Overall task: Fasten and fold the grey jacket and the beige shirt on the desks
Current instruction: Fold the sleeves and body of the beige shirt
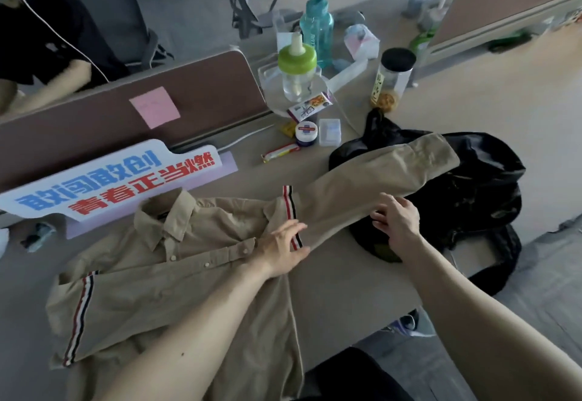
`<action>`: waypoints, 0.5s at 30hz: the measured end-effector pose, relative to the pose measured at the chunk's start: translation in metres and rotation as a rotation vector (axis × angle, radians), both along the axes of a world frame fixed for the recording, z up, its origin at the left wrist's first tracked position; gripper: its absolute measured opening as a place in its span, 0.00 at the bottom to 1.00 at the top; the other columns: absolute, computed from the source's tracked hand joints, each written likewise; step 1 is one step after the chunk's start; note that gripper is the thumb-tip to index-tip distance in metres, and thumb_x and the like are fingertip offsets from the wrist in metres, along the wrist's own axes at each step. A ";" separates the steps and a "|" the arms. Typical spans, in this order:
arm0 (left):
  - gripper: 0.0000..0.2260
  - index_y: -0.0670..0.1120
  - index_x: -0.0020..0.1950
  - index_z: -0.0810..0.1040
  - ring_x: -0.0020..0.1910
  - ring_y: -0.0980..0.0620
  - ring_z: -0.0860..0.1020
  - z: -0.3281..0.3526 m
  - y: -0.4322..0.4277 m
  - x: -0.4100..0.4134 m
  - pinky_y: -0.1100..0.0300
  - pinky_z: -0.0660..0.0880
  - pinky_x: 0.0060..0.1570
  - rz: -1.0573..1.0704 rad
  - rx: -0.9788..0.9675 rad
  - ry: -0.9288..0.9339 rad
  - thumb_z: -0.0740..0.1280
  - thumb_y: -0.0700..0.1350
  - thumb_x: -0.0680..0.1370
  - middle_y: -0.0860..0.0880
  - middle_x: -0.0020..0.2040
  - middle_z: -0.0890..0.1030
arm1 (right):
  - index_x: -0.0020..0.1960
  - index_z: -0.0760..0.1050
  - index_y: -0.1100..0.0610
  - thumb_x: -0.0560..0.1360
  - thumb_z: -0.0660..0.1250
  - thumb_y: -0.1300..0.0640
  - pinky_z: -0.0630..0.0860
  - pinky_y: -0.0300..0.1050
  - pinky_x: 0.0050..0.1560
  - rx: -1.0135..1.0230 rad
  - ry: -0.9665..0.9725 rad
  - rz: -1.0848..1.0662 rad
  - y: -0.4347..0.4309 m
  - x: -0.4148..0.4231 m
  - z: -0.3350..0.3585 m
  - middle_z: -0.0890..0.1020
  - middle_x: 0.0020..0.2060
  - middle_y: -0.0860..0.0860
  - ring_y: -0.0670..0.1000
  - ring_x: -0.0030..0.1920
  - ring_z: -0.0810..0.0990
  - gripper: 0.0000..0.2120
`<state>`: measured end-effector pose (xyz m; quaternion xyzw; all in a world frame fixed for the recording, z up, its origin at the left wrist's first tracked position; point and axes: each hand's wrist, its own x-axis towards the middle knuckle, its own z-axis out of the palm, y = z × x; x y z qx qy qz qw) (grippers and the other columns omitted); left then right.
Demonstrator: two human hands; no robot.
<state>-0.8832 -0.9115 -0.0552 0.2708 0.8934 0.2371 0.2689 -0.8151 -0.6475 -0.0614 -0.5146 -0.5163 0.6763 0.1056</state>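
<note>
The beige shirt (176,274) lies front-up on the desk (352,287), collar toward the partition, its placket buttoned. Red, white and blue striped bands mark both sleeves. My left hand (283,251) rests flat with straight fingers on the shirt's right shoulder, at the striped band. The right sleeve (371,177) stretches out to the right over a black plastic bag. My right hand (396,222) holds the lower edge of that sleeve about midway, fingers curled under the cloth. No grey jacket is in view.
A black plastic bag (472,192) lies at the desk's right edge. Behind the shirt stand a lettered sign (116,177), a brown partition (126,107), bottles (297,66), a jar (392,81) and small boxes. A person in black sits at the far left (41,32).
</note>
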 end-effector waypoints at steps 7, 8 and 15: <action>0.32 0.49 0.78 0.61 0.78 0.51 0.58 -0.011 0.037 0.021 0.56 0.55 0.76 -0.087 -0.227 -0.137 0.68 0.54 0.78 0.48 0.79 0.60 | 0.60 0.74 0.58 0.69 0.76 0.48 0.80 0.47 0.46 -0.168 0.072 -0.192 0.074 -0.008 -0.001 0.81 0.51 0.52 0.51 0.50 0.81 0.25; 0.32 0.48 0.78 0.61 0.78 0.50 0.58 -0.009 0.039 0.023 0.57 0.55 0.76 -0.090 -0.255 -0.155 0.69 0.54 0.78 0.48 0.79 0.60 | 0.60 0.73 0.58 0.69 0.76 0.49 0.80 0.47 0.47 -0.191 0.097 -0.207 0.078 -0.009 0.001 0.81 0.51 0.52 0.51 0.49 0.81 0.25; 0.27 0.50 0.73 0.71 0.73 0.53 0.68 0.041 0.087 0.001 0.58 0.64 0.72 0.120 0.031 -0.143 0.70 0.56 0.76 0.51 0.73 0.70 | 0.53 0.77 0.58 0.74 0.71 0.59 0.82 0.47 0.43 -0.082 0.191 -0.199 0.081 -0.025 0.013 0.82 0.50 0.57 0.51 0.44 0.82 0.09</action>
